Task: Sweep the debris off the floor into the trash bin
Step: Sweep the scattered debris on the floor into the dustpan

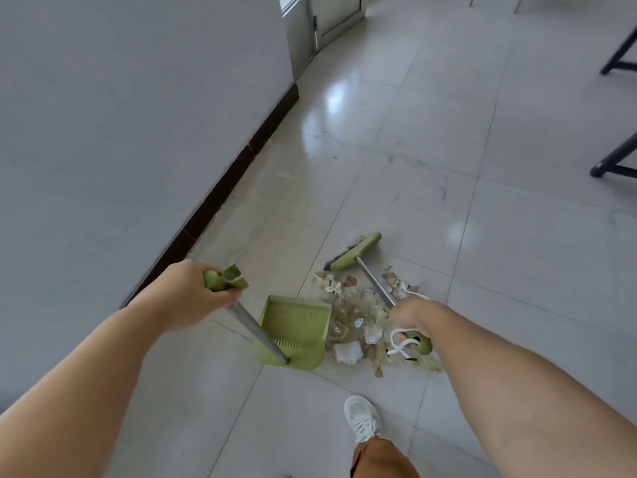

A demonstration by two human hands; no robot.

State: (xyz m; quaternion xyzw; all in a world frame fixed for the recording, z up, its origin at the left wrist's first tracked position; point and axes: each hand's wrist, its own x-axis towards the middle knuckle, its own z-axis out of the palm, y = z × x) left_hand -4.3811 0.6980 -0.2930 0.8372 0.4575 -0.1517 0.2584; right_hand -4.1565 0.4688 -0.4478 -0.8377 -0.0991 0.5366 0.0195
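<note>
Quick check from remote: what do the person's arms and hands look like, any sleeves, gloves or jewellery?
Both forearms are bare to the frame edge, no sleeves showing. The left hand and right hand wear no gloves, and no watch, ring or bracelet shows. Lower down, orange-brown trousers and a white laced sneaker show.

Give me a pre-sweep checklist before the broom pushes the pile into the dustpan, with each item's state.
1. Left hand grips the dustpan handle: ok.
2. Right hand grips the broom handle: ok.
3. Dustpan on the floor, open side toward the debris pile: ok.
4. Broom head on the pile's far side: ok.
5. Pan lip flush with the tile: cannot tell.
6. Trash bin within view: not ok, none shows.
</note>
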